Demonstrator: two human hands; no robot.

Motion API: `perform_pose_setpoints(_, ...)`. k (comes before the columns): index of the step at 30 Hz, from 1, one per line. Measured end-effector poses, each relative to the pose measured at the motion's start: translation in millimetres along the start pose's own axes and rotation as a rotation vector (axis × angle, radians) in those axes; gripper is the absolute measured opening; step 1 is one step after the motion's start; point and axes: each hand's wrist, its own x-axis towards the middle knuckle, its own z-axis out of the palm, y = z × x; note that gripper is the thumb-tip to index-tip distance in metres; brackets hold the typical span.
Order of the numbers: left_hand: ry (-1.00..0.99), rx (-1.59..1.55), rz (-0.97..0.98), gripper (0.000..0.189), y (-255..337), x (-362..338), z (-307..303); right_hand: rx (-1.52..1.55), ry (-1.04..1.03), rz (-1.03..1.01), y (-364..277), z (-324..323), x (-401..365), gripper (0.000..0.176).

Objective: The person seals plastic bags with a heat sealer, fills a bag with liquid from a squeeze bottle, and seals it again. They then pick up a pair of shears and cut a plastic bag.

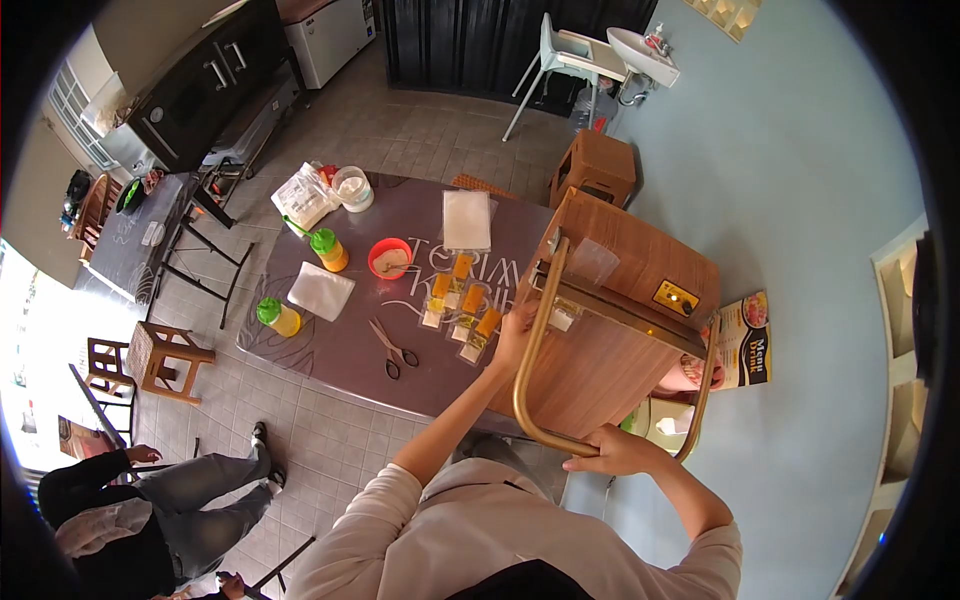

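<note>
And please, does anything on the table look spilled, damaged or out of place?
Nothing spilled or damaged stands out on the table. Only the scissors look slightly odd: they lie loose, handles spread, not closed.

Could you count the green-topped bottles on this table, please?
2: a bottle left of the red bowl, another nearer the table's left edge; the wooden box may hide others.

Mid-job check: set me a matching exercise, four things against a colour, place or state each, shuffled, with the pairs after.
1. Bowl
2. Right hand
3. Scissors
4. High chair

A. Beside the wall sink
B. Red
C. On the brass-coloured bar
D. Lying flat, handles toward the person

Pairs: 1-B, 2-C, 3-D, 4-A
</note>
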Motion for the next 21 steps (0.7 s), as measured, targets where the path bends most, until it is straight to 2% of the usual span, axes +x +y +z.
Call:
perform_pose_setpoints(2, 0.017, -0.041, 0.027, 0.018, 1, 0, 3, 0.024, 0.024, -0.037, 1, 0, 0, 0.05)
perform_pose_setpoints(3, 0.035, -0.082, 0.054, 0.033, 1, -1, 4, 0.007, 0.004, -0.006, -7, -4, -2, 0.049)
perform_pose_setpoints(13, 0.018, -0.114, 0.069, 0.035, 2, -1, 4, -0.043, -0.005, 0.005, -9, -5, -3, 0.048)
perform_pose_setpoints(18, 0.002, -0.232, -0.014, 0.036, 4, -1, 5, -0.044, -0.013, 0.023, -15, -7, -5, 0.047)
perform_pose_setpoints(19, 0.004, -0.232, -0.012, 0.036, 2, -1, 5, -0.052, -0.021, 0.023, -15, -7, -4, 0.047)
perform_pose_setpoints(20, -0.011, -0.239, -0.014, 0.023, -1, 0, 5, -0.053, -0.022, 0.022, -15, -7, -5, 0.047)
perform_pose_setpoints(21, -0.027, -0.245, -0.016, 0.023, -5, 1, 4, -0.052, -0.025, 0.028, -17, -8, -5, 0.046)
